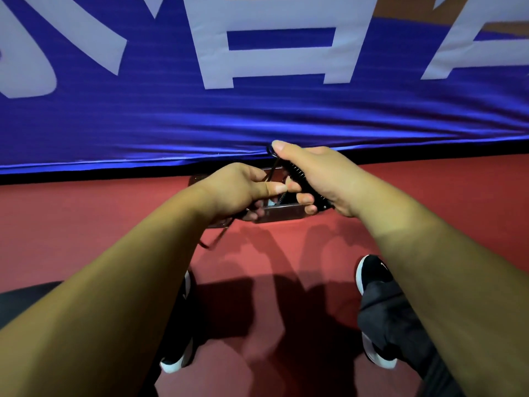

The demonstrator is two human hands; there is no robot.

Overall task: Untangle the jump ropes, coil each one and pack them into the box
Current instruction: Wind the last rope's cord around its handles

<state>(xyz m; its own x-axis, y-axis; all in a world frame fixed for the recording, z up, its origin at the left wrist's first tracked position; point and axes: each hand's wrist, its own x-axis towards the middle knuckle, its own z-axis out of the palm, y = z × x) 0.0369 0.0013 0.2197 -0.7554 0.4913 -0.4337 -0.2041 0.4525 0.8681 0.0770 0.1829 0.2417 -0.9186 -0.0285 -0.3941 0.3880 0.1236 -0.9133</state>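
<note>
The right hand [317,179] is wrapped around a black ribbed jump-rope handle [295,171], with the fingers curled under it and the thumb pressed along the top. The handle's long axis is a diagonal: its upper end points to about 11 o'clock and its lower end comes out of the palm toward 5 o'clock. Just beside it at 9 o'clock, the left hand [237,191] pinches the thin dark cord [272,171] between thumb and fingers. A loose loop of cord hangs below that hand toward 7 o'clock.

Both hands are held over a small dark box [282,215], which sits on the red floor [86,224] against the bottom edge of a blue banner [257,116] at 12 o'clock. The hands hide most of the box's inside, so what it already holds cannot be told.

As a judgement, this rope looks freed and part-way coiled but not yet packed. Black-and-white shoes [372,270] show at 6 o'clock.
</note>
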